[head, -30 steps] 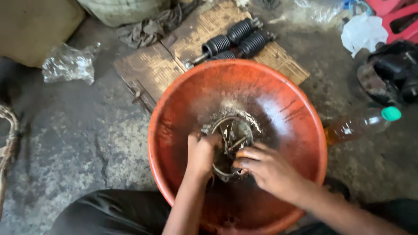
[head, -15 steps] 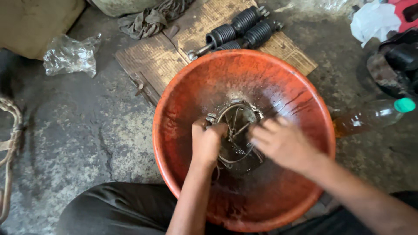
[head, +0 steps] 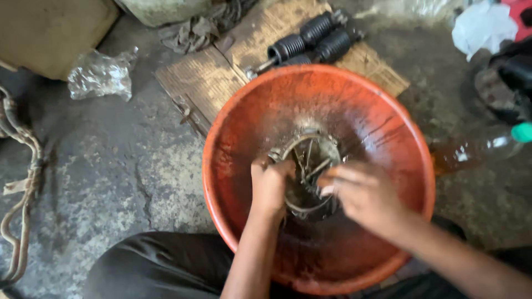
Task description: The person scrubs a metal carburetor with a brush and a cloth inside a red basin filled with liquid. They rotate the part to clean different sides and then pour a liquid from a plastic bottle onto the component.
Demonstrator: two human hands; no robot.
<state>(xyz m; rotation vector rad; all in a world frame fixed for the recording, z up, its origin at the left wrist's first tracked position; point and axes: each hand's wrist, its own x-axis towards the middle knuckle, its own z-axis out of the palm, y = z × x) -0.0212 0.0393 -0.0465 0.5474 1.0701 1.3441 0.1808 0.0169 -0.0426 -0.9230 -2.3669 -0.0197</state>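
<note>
One big orange-red basin (head: pixel 388 133) sits on the concrete floor (head: pixel 111 182), and it takes up most of the view. Its far rim overlaps one flat cardboard sheet (head: pixel 221 77); the near rim sits right against the person's dark-trousered lap. Plenty of open floor to the left of the basin, much tighter on the right, where one plastic bottle (head: pixel 487 147) with a green cap lies just beside the rim.

On the cardboard there are two black ribbed rubber boots (head: pixel 313 36) lying side by side (on a shaft, looks like), just past the basin's edge. One crumpled clear plastic bag (head: pixel 100 77) sits well off to the left.

Down in the middle of the basin is one grimy round metal part (head: pixel 310 166), ring-shaped with bits inside. Left hand (head: pixel 271 185) has its fingers clamped on the ring's left edge. Right hand (head: pixel 363 194) is blurry, fingers curled together at the right edge, touching it, can't tell if they really grip.
</note>
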